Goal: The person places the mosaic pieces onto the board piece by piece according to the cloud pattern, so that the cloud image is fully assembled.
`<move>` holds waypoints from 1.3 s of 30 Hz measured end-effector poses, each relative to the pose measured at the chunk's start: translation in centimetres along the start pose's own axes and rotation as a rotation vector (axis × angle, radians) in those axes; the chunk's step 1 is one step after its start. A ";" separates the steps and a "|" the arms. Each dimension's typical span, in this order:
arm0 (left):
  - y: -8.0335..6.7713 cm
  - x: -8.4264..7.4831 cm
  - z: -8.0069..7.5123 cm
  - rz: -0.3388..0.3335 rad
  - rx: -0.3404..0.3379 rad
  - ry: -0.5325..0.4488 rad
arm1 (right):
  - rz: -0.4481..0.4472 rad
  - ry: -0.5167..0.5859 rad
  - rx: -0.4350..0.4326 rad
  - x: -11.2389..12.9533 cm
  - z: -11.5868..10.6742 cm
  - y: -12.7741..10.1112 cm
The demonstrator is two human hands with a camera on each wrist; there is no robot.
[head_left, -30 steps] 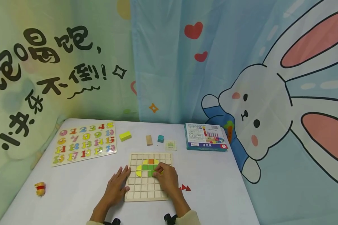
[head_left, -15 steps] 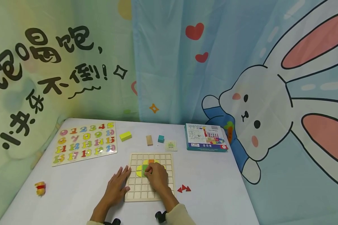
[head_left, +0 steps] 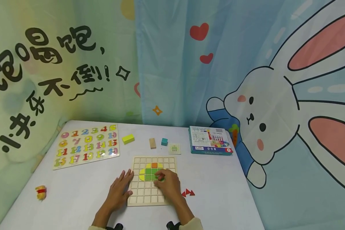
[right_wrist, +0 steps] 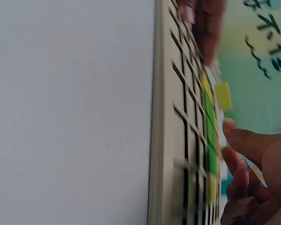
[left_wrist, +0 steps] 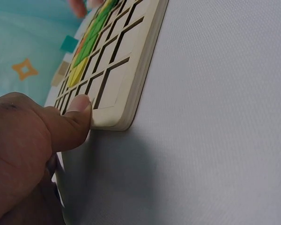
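Observation:
A wooden grid board lies flat on the white table. Yellow, green and orange tiles form a rounded patch in its upper middle. My left hand lies flat on the table, its fingers at the board's left edge. In the left wrist view the thumb presses the board's corner. My right hand rests on the board. Its thumb and curled forefinger pinch at a green tile on the right of the patch.
A number puzzle lies at the back left. A yellow block, tan block, teal block and small card sit behind the board. A blue box is at the back right. Red triangles lie right of the board, a small toy far left.
My right hand slid left over the coloured tiles, then came back to the right side of the patch. The left hand has stayed put.

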State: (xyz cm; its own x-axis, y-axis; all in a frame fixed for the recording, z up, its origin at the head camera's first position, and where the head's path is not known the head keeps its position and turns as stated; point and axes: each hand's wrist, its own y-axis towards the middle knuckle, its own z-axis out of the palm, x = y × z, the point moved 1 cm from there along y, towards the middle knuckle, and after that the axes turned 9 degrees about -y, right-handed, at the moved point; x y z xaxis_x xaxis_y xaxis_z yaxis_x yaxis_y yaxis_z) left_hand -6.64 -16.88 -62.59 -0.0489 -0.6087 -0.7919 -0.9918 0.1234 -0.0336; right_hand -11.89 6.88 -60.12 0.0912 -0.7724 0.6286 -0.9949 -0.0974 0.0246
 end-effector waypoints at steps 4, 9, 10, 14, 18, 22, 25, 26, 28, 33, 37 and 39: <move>0.0 -0.2 0.0 0.019 -0.017 0.000 | 0.061 0.057 -0.046 -2.1 -2.3 -1.2; 0.1 -0.2 0.0 0.018 -0.021 0.001 | 0.167 0.003 -0.070 -5.3 -5.1 -2.9; 0.1 -0.2 -0.1 0.014 -0.018 0.002 | 0.186 -0.027 -0.068 -5.9 -5.6 -3.3; 0.0 -0.2 0.0 -0.012 -0.001 -0.010 | 0.236 -0.134 -0.048 -7.9 -6.5 -4.3; 0.0 -0.2 -0.2 -0.022 0.006 -0.015 | 0.215 -0.155 -0.053 -9.2 -6.6 -4.6; 0.0 -0.2 -0.2 -0.025 0.013 -0.020 | 0.183 -0.156 -0.064 -9.6 -6.6 -4.4; 0.0 -0.2 -0.2 -0.028 0.023 -0.020 | 0.190 -0.152 -0.049 -9.6 -6.6 -4.2; 0.0 -0.1 -0.2 -0.031 0.025 -0.019 | 0.194 -0.152 -0.039 -9.6 -6.6 -4.1; 0.0 0.0 -0.2 -0.031 0.022 -0.017 | 0.194 -0.150 -0.023 -9.5 -6.6 -4.0; 0.1 0.1 0.0 -0.023 0.004 -0.018 | 0.175 -0.150 0.002 -9.2 -6.5 -3.7; 0.2 0.1 0.0 -0.031 0.010 -0.029 | 0.183 -0.147 0.013 -9.1 -6.2 -3.5; 0.2 0.0 -0.1 -0.033 0.013 -0.029 | 0.191 -0.129 0.017 -9.1 -6.2 -3.5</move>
State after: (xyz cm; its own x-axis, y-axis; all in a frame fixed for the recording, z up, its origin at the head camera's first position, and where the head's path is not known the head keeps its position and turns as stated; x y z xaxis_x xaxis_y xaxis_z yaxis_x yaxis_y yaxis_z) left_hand -6.83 -16.93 -62.59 -0.0121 -0.5897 -0.8075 -0.9912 0.1138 -0.0682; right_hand -9.54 18.09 -61.09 -0.0934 -0.8518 0.5155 -0.9939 0.0491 -0.0990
